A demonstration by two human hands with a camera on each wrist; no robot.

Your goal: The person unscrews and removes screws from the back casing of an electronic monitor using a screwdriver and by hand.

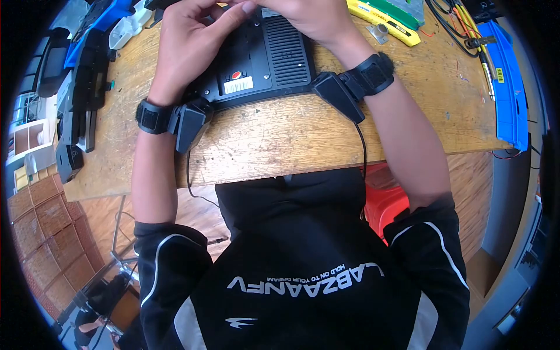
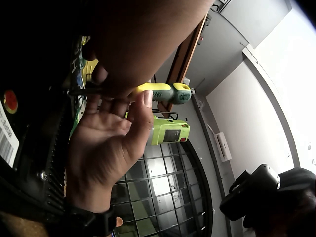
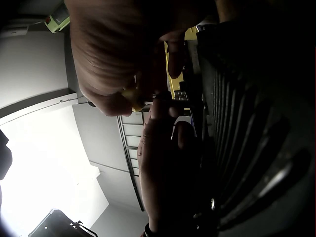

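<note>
A black plastic housing (image 1: 251,58) with slotted vents, a white barcode label and a red round sticker lies on the wooden table. Both hands meet over its far part. My right hand (image 1: 309,17) grips a screwdriver with a yellow and green handle (image 2: 170,93), its thumb on the handle. The screwdriver's thin dark shaft (image 2: 81,92) runs to the housing, its tip right at the surface. My left hand (image 1: 189,46) pinches around the shaft just below the handle; its fingers (image 3: 160,108) partly hide it. Screw heads (image 1: 266,76) show on the housing.
A yellow tool (image 1: 388,23) and a green case (image 1: 402,9) lie at the back right. Cables (image 1: 461,29) and a blue tray (image 1: 504,87) stand on the right. Black devices (image 1: 87,87) and a clear plastic box (image 1: 125,29) line the left edge.
</note>
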